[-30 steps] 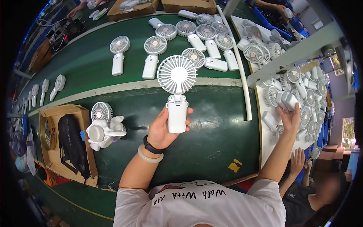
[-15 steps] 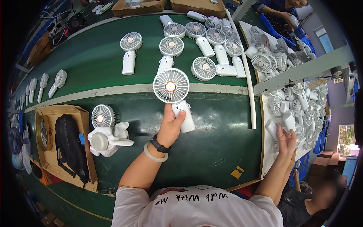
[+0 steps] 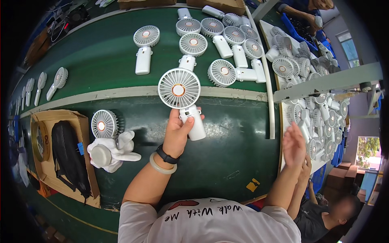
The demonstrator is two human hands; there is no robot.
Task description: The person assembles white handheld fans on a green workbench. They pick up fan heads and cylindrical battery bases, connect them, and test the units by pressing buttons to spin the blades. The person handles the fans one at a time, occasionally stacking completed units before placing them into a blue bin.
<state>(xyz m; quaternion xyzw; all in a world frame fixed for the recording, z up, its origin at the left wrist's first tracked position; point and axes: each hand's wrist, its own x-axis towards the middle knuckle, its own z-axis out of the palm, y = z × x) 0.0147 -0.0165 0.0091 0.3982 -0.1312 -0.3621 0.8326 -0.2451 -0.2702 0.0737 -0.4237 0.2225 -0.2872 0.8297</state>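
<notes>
My left hand (image 3: 177, 135) grips the handle of a white handheld fan (image 3: 179, 90), holding it tilted over the green table (image 3: 227, 158), its round grille with an orange centre facing up. My right hand (image 3: 293, 145) is open and empty, fingers apart, hovering at the edge of a white tray (image 3: 283, 121) piled with several white fans. I wear a black wristband and a pale bangle on the left wrist.
Several white fans (image 3: 193, 44) lie on the green belt beyond a pale stripe. A fan on a stand with a white glove (image 3: 111, 150) sits left. A cardboard box (image 3: 60, 154) holds a black bag. Another person (image 3: 332, 210) is at lower right.
My right hand has drawn back from the fan pile toward me, empty. My left hand has tilted the held fan leftward.
</notes>
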